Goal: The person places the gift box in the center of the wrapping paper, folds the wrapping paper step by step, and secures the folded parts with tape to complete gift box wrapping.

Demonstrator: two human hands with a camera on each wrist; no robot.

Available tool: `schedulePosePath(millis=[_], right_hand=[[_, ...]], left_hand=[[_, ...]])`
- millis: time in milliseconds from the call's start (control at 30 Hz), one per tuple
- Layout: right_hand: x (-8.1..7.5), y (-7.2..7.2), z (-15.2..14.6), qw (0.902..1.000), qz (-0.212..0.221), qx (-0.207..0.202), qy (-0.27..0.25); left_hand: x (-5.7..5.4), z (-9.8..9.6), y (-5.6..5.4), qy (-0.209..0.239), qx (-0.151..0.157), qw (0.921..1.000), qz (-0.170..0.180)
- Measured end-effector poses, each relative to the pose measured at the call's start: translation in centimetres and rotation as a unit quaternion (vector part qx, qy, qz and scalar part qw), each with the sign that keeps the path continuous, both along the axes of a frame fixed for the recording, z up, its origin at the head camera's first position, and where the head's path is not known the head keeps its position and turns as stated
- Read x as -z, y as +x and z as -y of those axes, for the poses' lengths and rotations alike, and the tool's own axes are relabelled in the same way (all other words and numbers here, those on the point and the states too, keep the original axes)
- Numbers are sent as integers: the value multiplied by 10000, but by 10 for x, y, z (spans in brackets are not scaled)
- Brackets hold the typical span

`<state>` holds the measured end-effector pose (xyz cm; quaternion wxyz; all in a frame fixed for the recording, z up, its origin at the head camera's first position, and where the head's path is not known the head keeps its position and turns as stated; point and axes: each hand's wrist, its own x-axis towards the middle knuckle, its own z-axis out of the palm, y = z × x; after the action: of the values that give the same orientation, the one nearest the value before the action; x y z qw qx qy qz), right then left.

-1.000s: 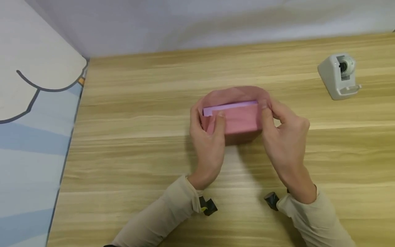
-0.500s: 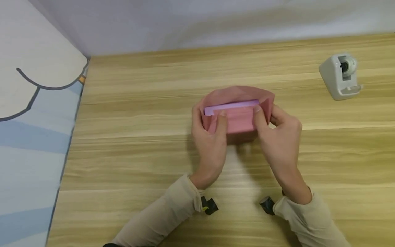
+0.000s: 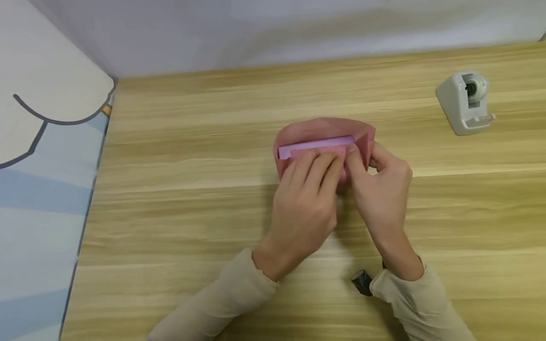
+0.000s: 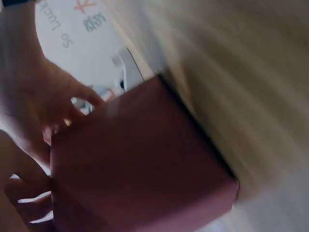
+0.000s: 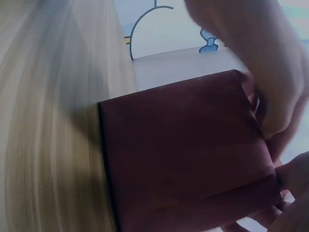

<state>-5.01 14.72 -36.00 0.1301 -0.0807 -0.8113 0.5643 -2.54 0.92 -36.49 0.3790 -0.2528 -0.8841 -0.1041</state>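
A lavender box [image 3: 315,146] stands on the table inside pink wrapping paper [image 3: 326,126]. Its top shows as a narrow strip between the raised back paper and the front flap. My left hand [image 3: 302,208] lies over the front flap, fingers bent across it at the edge; its thumb is hidden in the head view. At the right corner my right hand [image 3: 380,192] pinches the paper, thumb on top and fingers behind. The wrapped front face [image 4: 140,159] fills much of the left wrist view, and the dark pink paper side [image 5: 183,150] shows in the right wrist view.
A white tape dispenser [image 3: 461,105] with a roll of clear tape stands at the table's back right. The wooden table [image 3: 183,142] meets a pale wall behind and a cartoon-printed panel [image 3: 47,203] on the left.
My left hand has left the left corner, where its thumb lay on the flap, and moved rightward over the front flap. My right hand let go of the outer right edge and shifted its thumb inward.
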Motion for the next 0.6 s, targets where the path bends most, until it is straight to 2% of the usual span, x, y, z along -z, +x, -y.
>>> schedulePosePath(millis=[67,133,233,433,600], right_hand=[[0,1,-4,9994,77,-302,-157],[0,5,-8,9970,193,-616,-436],[1,14,-12,9900,280,-1023,-930],[3,26,-11,9687,-117,-1669,-1831],[1,29,-10,9678,-442,-2001,-1464]], left_hand=[[0,-3,2,-419,-135,9982,419],[0,-4,2,-704,-263,9956,565],[-1,-5,3,-1016,-362,9926,552],[1,-6,1,-1290,-412,9893,536],[4,-8,1,-1381,-480,9881,471]])
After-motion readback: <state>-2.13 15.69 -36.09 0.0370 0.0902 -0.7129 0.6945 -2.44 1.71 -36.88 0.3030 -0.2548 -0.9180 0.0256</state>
